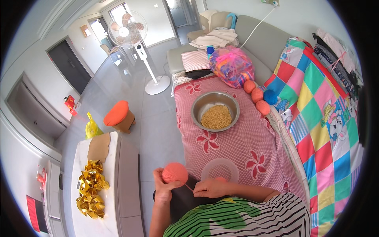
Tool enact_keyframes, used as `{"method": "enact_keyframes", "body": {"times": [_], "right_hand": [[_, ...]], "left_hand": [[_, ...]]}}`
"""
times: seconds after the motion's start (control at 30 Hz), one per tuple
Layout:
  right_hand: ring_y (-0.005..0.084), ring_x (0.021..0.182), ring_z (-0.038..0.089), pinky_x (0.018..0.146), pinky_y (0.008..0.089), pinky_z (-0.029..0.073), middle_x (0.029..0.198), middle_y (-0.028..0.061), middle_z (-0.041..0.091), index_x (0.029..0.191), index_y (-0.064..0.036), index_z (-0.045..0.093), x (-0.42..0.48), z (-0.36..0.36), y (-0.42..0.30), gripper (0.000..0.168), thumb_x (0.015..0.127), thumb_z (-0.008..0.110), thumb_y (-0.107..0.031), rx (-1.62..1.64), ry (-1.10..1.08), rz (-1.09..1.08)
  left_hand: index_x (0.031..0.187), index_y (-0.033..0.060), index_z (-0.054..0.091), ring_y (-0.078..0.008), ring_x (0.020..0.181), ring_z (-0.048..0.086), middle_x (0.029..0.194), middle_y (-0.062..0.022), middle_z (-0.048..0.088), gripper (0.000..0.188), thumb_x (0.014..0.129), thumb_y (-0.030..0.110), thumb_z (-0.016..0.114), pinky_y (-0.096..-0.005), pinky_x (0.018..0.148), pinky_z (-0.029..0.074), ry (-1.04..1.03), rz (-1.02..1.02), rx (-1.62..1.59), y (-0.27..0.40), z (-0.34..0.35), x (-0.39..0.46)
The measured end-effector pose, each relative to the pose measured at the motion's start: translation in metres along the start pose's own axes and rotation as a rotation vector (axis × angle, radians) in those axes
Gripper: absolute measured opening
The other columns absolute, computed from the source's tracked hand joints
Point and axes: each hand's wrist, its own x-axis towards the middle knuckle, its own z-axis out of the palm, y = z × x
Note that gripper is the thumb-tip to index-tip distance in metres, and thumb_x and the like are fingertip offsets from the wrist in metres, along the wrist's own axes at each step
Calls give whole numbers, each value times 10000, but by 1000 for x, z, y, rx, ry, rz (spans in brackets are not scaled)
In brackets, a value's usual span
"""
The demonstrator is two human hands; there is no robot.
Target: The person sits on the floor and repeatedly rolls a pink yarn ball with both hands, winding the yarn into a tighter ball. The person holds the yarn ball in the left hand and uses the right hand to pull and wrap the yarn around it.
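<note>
A coral ball of yarn (pixel 175 172) rests in my left hand (pixel 164 185), the fingers and thumb curled around its lower side. From the ball a short strand of yarn (pixel 189 187) runs to my right hand (pixel 208 188), where it is pinched between thumb and fingers. Just beyond my right forearm lies a shallow translucent plastic dish (pixel 234 166) on the pink patterned cover (pixel 189 142). Part of another coral piece, probably yarn, shows at the dish's near side; my hand hides the rest.
A steel basin (pixel 195 108) of yellow beans stands farther along the cover. Several yarn balls (pixel 257 95) lie by a netted bag (pixel 232 66). To the left are a marble-topped cabinet (pixel 111 177) with gold folded-paper pieces (pixel 92 189), an orange-topped stool (pixel 117 114) and a standing fan (pixel 157 84).
</note>
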Motion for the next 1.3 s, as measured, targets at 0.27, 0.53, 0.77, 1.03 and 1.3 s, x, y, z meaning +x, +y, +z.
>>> {"method": "enact_keyframes", "body": {"times": [0.27,0.53,0.77,1.03,1.3], "right_hand": [[136,768,591,705,264,463,836,53,624,940,-15,635,18,-48,1,190,911,605,-201,146,160,170],[192,788,611,704,288,466,837,78,619,928,-9,631,-4,-1,18,183,915,600,-189,-33,51,113],[185,790,605,708,292,456,827,70,607,918,-23,634,9,-33,-22,136,916,588,-151,237,52,13],[169,748,599,686,295,469,776,63,602,925,-16,632,8,-13,33,171,922,575,-177,149,204,282],[214,761,604,667,322,461,812,78,590,934,-31,639,2,-4,-20,179,902,620,-207,106,-69,-93]], "left_hand": [[1238,19,371,-221,1106,481,1154,-102,484,879,493,108,828,-347,983,382,-541,-212,91,-12,14,-16],[1276,34,351,-303,1125,507,1154,-131,512,842,524,43,729,-424,1014,395,-174,-50,-463,4,4,-1],[1223,8,445,-247,1111,481,1152,-119,498,854,499,189,861,-354,972,403,-229,-63,427,-23,0,-8],[1218,43,409,-238,1135,501,1193,-110,501,841,478,56,808,-376,995,398,-432,-142,-376,3,7,-17],[1148,-4,422,-198,973,523,1040,-110,514,811,484,149,863,-338,849,471,-18,77,553,-10,3,-9]]}}
